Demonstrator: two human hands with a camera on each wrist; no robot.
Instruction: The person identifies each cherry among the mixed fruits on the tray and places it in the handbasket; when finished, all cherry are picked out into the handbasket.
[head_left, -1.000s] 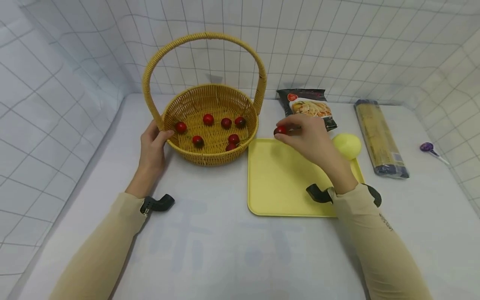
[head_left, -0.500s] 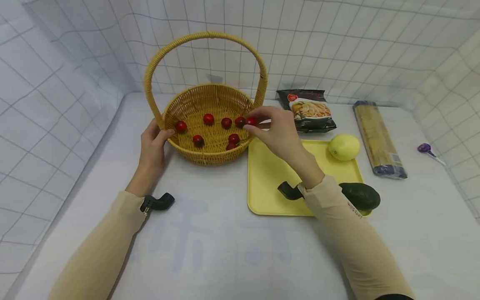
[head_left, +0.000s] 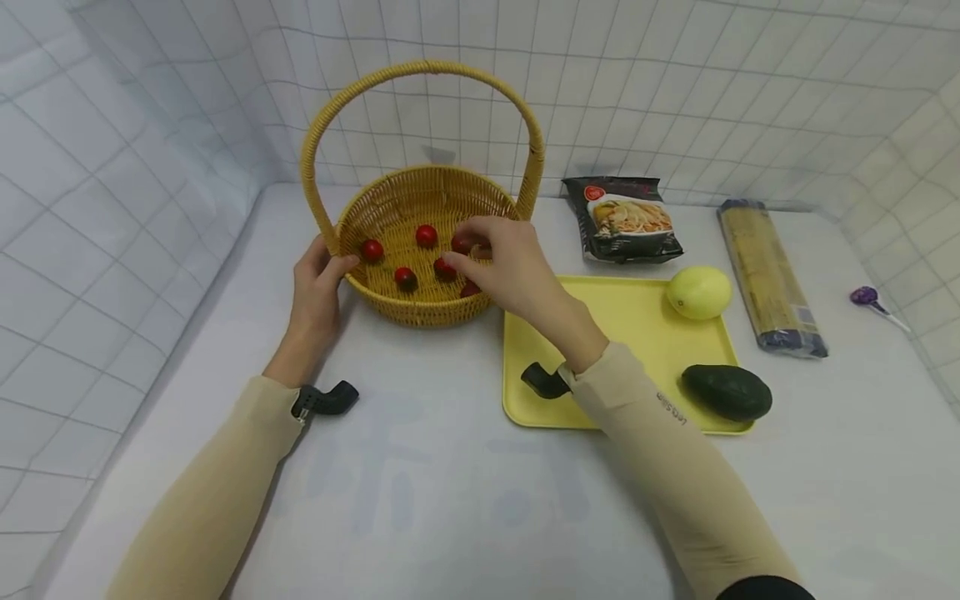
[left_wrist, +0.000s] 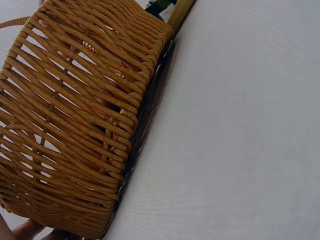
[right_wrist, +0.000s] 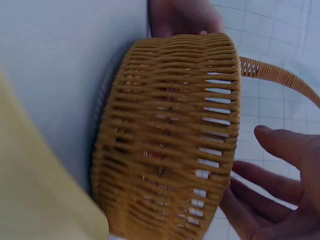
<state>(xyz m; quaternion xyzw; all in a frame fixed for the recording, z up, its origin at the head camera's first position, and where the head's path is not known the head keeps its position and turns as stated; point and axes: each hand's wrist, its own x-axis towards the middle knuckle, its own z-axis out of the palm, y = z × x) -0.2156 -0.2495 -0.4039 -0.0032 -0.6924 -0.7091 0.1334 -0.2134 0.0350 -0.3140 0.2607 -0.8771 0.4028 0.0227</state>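
Observation:
A round wicker basket [head_left: 420,314] with a tall arched handle [head_left: 426,67] stands at the centre left of the table. Several dark red cherries [head_left: 426,236] lie on its woven floor. My left hand [head_left: 313,292] grips its left rim near the handle's foot, thumb over the edge. Over the right side of the basket reaches my right hand [head_left: 510,262], its fingertips among the cherries. One cherry [head_left: 445,267] lies just by the thumb tip. In the right wrist view, the thumb and fingers [right_wrist: 272,180] are spread apart beside the basket rim, and no cherry shows between them.
Right of the basket lies a yellow tray [head_left: 600,350] with a yellow lemon [head_left: 700,292] and a dark green avocado [head_left: 726,392]. Behind it is a black noodle packet [head_left: 624,218]. Further right are a pack of dry noodles [head_left: 772,279] and a purple lollipop [head_left: 865,296].
My right hand has carried a cherry left from above the tray into the basket and let it go there. The left hand has stayed on the rim. The view has shifted slightly.

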